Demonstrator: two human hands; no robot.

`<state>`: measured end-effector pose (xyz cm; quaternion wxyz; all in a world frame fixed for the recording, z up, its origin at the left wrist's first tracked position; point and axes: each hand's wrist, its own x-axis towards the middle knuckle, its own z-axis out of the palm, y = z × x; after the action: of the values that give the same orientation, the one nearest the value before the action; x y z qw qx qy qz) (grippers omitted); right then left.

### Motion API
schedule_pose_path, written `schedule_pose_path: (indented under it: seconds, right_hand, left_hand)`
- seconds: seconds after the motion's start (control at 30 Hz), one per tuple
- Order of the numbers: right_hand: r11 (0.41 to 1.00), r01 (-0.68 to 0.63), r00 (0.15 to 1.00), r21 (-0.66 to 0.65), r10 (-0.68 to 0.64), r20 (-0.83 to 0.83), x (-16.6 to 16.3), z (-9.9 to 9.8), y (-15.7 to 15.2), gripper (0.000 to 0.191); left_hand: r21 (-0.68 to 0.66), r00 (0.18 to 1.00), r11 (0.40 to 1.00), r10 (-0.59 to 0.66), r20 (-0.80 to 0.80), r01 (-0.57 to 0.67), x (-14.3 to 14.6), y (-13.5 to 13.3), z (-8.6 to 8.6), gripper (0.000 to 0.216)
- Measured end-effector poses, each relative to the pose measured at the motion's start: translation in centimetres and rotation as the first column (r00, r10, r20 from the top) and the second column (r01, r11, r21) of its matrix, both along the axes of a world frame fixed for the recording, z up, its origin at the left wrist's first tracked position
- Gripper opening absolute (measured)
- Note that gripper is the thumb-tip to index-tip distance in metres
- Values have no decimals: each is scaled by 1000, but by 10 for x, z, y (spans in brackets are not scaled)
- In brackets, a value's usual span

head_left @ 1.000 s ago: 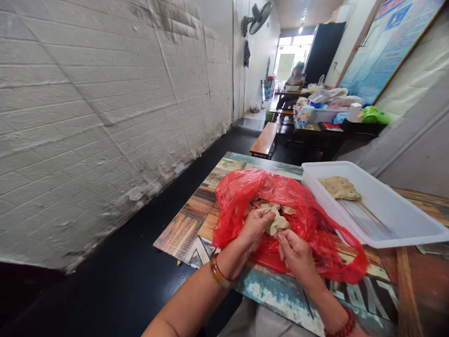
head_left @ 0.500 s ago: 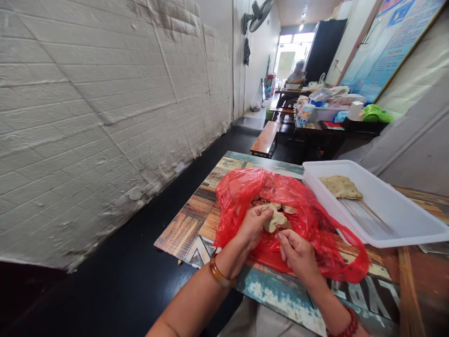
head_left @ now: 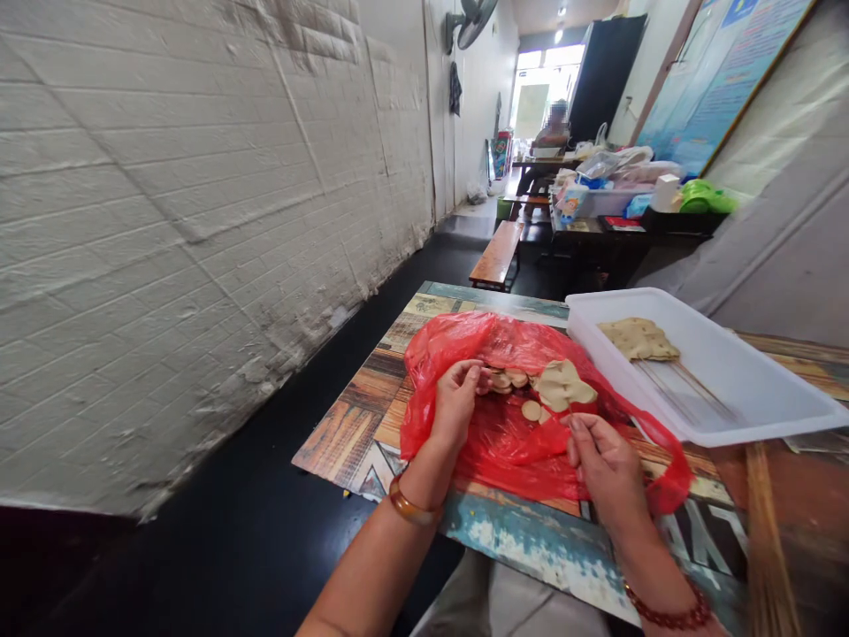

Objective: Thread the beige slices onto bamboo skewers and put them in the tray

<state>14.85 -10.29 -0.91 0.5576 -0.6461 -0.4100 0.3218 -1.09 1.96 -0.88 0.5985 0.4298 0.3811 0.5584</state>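
Nearby, white tray (head_left: 743, 389) beside red bag (head_left: 464, 354); right hand (head_left: 607, 464) pinching skewered slice (head_left: 561, 385).

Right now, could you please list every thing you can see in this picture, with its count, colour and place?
table: one, painted wood pattern, in front of the person
red plastic bag: one, open on the table
flat pieces: several, beige, inside the bag
skewered piece: one, beige, on a thin stick, above the bag
white tray: one, on the table right of the bag
skewers with pieces: a few, beige, in the tray
bamboo sticks: one bundle, tan, at the right edge
bench: one, brown, beyond the table
left hand: reaching into the bag
right hand: holding the stick of the skewered piece
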Motion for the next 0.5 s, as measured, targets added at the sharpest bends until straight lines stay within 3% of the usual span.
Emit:
schedule_pose_path:
  seconds: [0.1,0.2,0.3,0.5]
  right_hand:
    - [999,-14,1000,36,15,-15,2,-1,-1,38]
    - [998,-19,998,67,15,60,2,0,-1,39]
    - [997,-6,996,81,-1,92,3,0,-1,39]
    - [991,46,998,125,-40,-44,5,-1,2,37]
  left_hand:
    - [276,930,960,137,-341,-40,-1,5,-7,15]
    - [496,749,864,273,-604,85,-1,6,-10,13]
    - [531,610,828,328,-721,182,-1,5,-9,16]
    - [510,423,810,370,-827,289,11,3,-4,21]
